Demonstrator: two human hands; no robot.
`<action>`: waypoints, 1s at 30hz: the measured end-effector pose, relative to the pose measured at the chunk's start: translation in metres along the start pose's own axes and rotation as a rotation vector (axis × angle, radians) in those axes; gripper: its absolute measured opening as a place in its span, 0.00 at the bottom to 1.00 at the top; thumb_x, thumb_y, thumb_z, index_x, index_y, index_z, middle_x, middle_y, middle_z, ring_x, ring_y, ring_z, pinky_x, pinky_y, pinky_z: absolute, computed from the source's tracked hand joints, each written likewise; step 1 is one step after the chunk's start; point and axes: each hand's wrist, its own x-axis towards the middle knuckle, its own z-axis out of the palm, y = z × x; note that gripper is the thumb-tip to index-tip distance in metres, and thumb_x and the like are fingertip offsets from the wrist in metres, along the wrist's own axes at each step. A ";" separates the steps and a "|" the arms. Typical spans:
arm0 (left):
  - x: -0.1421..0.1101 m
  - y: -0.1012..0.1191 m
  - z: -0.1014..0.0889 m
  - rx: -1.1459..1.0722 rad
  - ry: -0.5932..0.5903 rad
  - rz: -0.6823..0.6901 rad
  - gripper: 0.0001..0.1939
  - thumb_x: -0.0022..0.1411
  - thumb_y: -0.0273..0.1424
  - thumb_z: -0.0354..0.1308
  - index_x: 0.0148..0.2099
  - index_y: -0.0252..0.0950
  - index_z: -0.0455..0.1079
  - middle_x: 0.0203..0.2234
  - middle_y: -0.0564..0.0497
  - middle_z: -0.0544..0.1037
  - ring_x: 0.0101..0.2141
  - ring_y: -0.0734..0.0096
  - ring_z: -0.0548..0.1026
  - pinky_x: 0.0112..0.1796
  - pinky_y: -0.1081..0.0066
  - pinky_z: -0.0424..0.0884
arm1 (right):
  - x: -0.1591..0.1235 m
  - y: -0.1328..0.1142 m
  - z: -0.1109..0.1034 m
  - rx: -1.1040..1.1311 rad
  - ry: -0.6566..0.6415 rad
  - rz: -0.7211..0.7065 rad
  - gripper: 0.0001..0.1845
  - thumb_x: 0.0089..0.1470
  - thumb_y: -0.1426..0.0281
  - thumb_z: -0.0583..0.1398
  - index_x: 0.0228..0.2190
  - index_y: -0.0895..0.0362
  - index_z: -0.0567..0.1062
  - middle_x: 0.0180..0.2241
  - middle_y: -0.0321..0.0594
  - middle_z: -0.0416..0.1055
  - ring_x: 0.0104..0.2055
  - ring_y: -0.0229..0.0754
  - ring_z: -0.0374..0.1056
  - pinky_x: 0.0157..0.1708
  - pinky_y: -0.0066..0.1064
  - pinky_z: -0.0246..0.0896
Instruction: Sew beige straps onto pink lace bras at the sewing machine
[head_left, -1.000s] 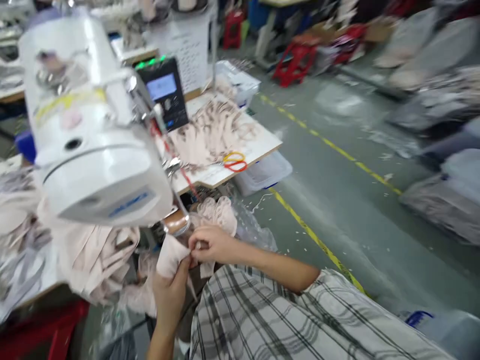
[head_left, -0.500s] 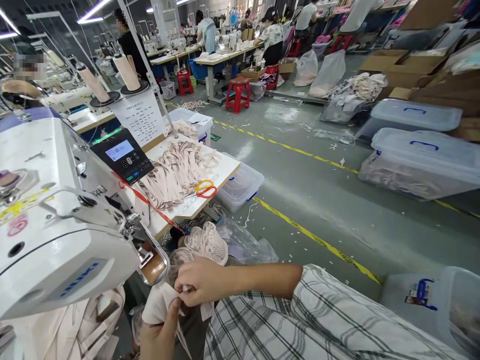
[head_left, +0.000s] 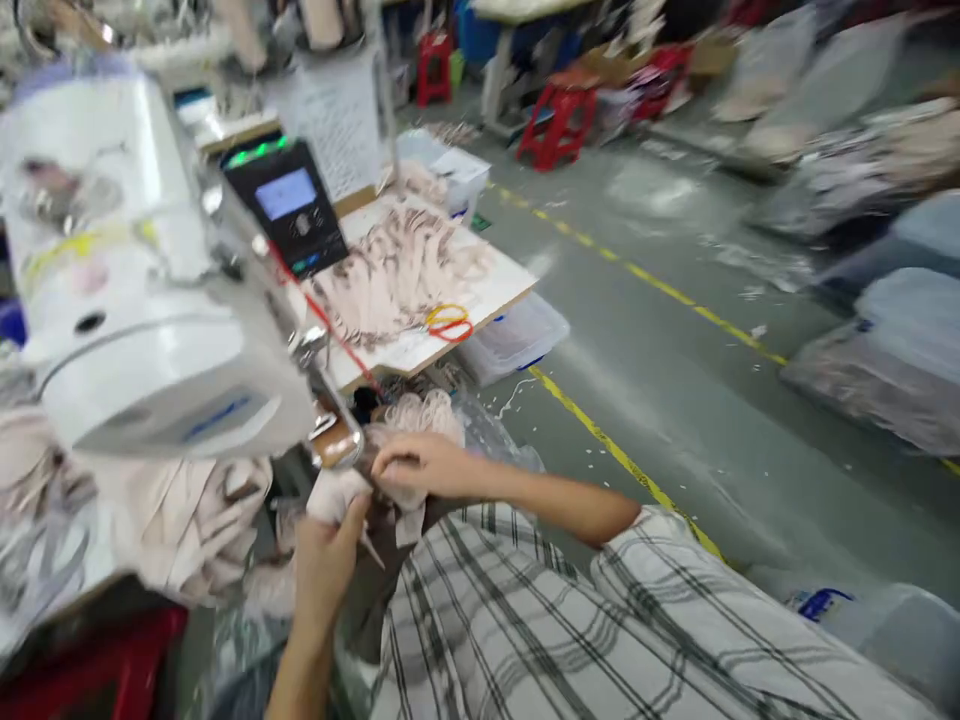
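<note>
Beside the sewing machine's arm, my left hand (head_left: 330, 540) pinches a pale pink bra (head_left: 337, 495) at its smooth cup-like part, thumb on top. My right hand (head_left: 424, 465) is just to the right, its fingers curled onto the bra's fabric; blur hides the exact grip. Lace parts (head_left: 427, 415) of the same pale colour bunch up behind my right hand. A narrow strip dangles below my left thumb. The white sewing machine (head_left: 180, 350) stands to the left, its metal-edged end (head_left: 341, 445) close above the cloth.
Orange-handled scissors (head_left: 450, 325) and a heap of pale straps (head_left: 390, 270) lie on the white tabletop (head_left: 506, 275). A lit control panel (head_left: 289, 200) stands behind. More pale strips (head_left: 195, 510) pile at left above a red stool (head_left: 112, 660). Clear plastic bins (head_left: 517, 335) stand on the floor.
My view has tilted down and swung left, blurring the scene. My right hand has come slightly away from my left thumb; the left hand still holds the cup part.
</note>
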 end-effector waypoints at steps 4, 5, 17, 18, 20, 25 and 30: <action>-0.010 -0.005 -0.017 -0.046 -0.061 -0.114 0.17 0.61 0.41 0.60 0.43 0.31 0.77 0.33 0.48 0.81 0.37 0.60 0.78 0.41 0.65 0.73 | 0.000 0.001 0.002 -0.063 0.048 0.113 0.08 0.57 0.69 0.59 0.40 0.57 0.72 0.36 0.36 0.74 0.34 0.37 0.66 0.37 0.29 0.56; -0.009 -0.004 -0.019 -0.077 -0.069 -0.109 0.18 0.61 0.40 0.60 0.45 0.32 0.77 0.36 0.47 0.82 0.39 0.60 0.78 0.43 0.65 0.73 | -0.001 0.001 0.003 -0.098 0.041 0.124 0.07 0.57 0.69 0.59 0.39 0.56 0.70 0.34 0.35 0.72 0.32 0.36 0.64 0.35 0.28 0.54; -0.010 0.010 -0.012 -0.025 -0.110 -0.004 0.14 0.62 0.35 0.58 0.47 0.34 0.77 0.40 0.50 0.82 0.42 0.63 0.78 0.45 0.71 0.71 | 0.003 -0.005 0.012 -0.395 -0.072 -0.007 0.03 0.57 0.74 0.56 0.35 0.56 0.65 0.29 0.33 0.68 0.28 0.35 0.59 0.31 0.28 0.46; -0.009 0.011 -0.012 -0.008 -0.109 -0.002 0.13 0.63 0.34 0.58 0.45 0.34 0.77 0.38 0.51 0.82 0.40 0.64 0.77 0.43 0.71 0.71 | 0.003 -0.006 0.011 -0.413 -0.083 -0.013 0.03 0.57 0.74 0.56 0.35 0.56 0.65 0.28 0.34 0.68 0.28 0.36 0.58 0.31 0.28 0.46; -0.007 0.012 -0.012 0.016 -0.110 -0.005 0.11 0.62 0.34 0.58 0.43 0.34 0.77 0.34 0.52 0.81 0.37 0.67 0.76 0.40 0.73 0.70 | 0.004 -0.008 0.009 -0.443 -0.109 0.002 0.02 0.58 0.74 0.56 0.36 0.57 0.67 0.28 0.35 0.69 0.28 0.37 0.60 0.31 0.28 0.46; -0.004 0.015 -0.014 0.025 -0.096 -0.108 0.09 0.59 0.34 0.62 0.31 0.33 0.74 0.23 0.55 0.74 0.26 0.73 0.69 0.30 0.75 0.66 | 0.012 -0.007 -0.003 -0.379 -0.163 0.079 0.09 0.58 0.69 0.59 0.42 0.57 0.73 0.37 0.39 0.77 0.37 0.41 0.69 0.34 0.29 0.51; 0.000 0.017 -0.015 -0.055 -0.104 -0.155 0.11 0.57 0.36 0.65 0.29 0.33 0.74 0.21 0.56 0.73 0.26 0.73 0.68 0.30 0.74 0.65 | 0.020 0.000 -0.011 -0.129 -0.264 0.161 0.11 0.56 0.65 0.61 0.37 0.58 0.80 0.37 0.39 0.78 0.39 0.40 0.70 0.37 0.29 0.56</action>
